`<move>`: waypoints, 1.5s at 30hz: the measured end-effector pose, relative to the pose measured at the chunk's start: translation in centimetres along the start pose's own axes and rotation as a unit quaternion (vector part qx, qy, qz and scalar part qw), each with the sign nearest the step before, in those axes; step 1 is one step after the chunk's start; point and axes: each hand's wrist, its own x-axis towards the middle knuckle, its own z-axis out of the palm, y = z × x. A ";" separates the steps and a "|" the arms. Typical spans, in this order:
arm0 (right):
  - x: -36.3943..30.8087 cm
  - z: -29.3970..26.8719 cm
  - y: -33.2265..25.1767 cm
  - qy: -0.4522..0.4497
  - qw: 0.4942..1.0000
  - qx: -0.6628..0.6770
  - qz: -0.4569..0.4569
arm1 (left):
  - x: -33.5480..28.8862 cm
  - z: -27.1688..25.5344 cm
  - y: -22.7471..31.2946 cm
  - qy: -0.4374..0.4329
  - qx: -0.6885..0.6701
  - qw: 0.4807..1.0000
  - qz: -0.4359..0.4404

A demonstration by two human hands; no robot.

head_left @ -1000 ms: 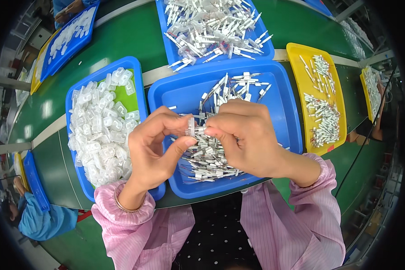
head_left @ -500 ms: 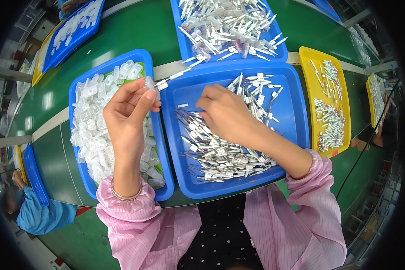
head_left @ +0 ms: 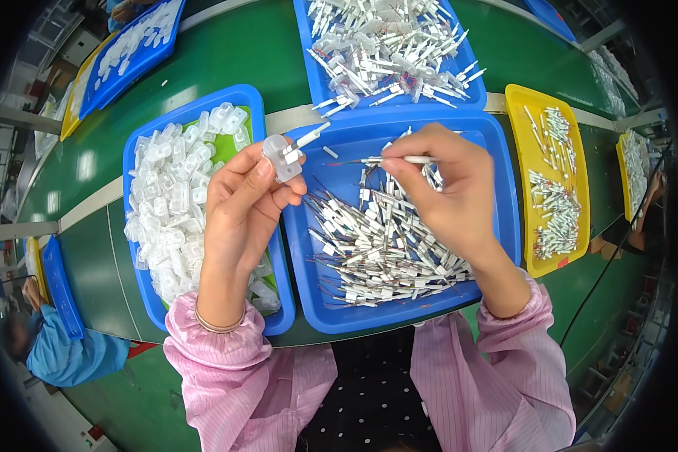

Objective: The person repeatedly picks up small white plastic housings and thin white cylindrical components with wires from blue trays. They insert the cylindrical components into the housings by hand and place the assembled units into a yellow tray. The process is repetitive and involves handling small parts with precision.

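Between thumb and fingers, my left hand (head_left: pixel 242 197) pinches a clear plastic housing (head_left: pixel 281 160); a thin white stick-like part (head_left: pixel 311 135) juts from it to the upper right. My right hand (head_left: pixel 453 197) is raised over the middle blue tray (head_left: pixel 505 218), gripping a slim white wired part (head_left: pixel 418 159) whose thin leads point left. Beneath that hand lies a heap of similar white wired parts (head_left: pixel 388 248). Below and left of my left hand, the left blue tray (head_left: pixel 137 265) holds a pile of clear plastic housings (head_left: pixel 169 188).
At the far side, a blue tray (head_left: pixel 481 94) is heaped with housings joined to white sticks. A yellow tray (head_left: pixel 523 143) with small white parts stands on the right. Blue trays also stand at the far left, where a person in blue (head_left: pixel 75 350) sits.
My right hand has lifted from the heap, now gripping a white wired part. My left hand has shifted right and turned the housing so its flat face shows.
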 end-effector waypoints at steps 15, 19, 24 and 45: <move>-1.0 0.5 0.1 0.008 0.962 0.249 0.108 | -0.2 0.9 -1.0 -0.063 -0.015 0.998 -0.029; -1.0 0.2 -0.3 -0.012 0.946 0.283 0.158 | -0.2 0.9 -1.0 -0.065 -0.011 0.998 -0.024; -1.0 0.3 -0.3 -0.004 0.946 0.272 0.174 | -0.2 0.7 -1.1 -0.075 -0.004 0.997 -0.014; -1.8 0.6 -0.3 0.053 0.993 0.026 -0.103 | -0.3 1.2 -1.2 -0.069 0.051 0.996 0.024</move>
